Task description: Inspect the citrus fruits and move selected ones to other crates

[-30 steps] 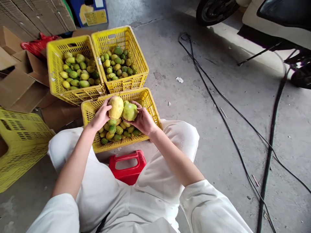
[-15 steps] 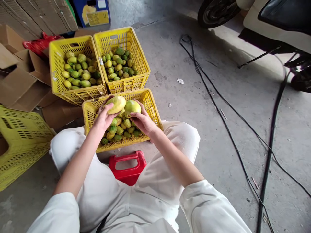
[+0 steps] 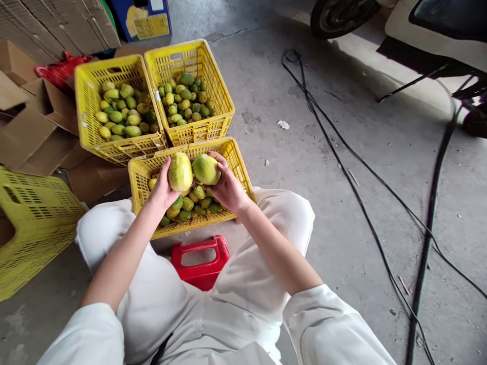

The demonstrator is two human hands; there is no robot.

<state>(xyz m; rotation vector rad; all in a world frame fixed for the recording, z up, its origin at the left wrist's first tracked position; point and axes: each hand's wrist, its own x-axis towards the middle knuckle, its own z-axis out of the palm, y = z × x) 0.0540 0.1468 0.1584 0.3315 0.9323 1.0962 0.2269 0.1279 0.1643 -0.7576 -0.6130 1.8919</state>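
Observation:
My left hand (image 3: 163, 190) is closed round a yellow-green fruit (image 3: 180, 172), held upright. Beside it, my right hand (image 3: 227, 188) grips a second yellow-green fruit (image 3: 206, 169); the two fruits almost touch. Both hang just above the nearest yellow crate (image 3: 239, 167), which holds several smaller green and yellow fruits (image 3: 187, 204). Behind it stand two more yellow crates, the left one (image 3: 84, 106) and the right one (image 3: 218, 86), each with several fruits inside.
A red stool (image 3: 200, 258) shows between my white-trousered knees. An upturned yellow crate (image 3: 30, 223) lies at the left, with cardboard boxes (image 3: 26, 132) behind. Black cables (image 3: 342, 147) run across the concrete floor at the right, near a scooter (image 3: 429, 30).
My left hand has turned its fruit from lying sideways to standing upright. The right hand's fruit has shifted slightly up. Both stay over the nearest crate.

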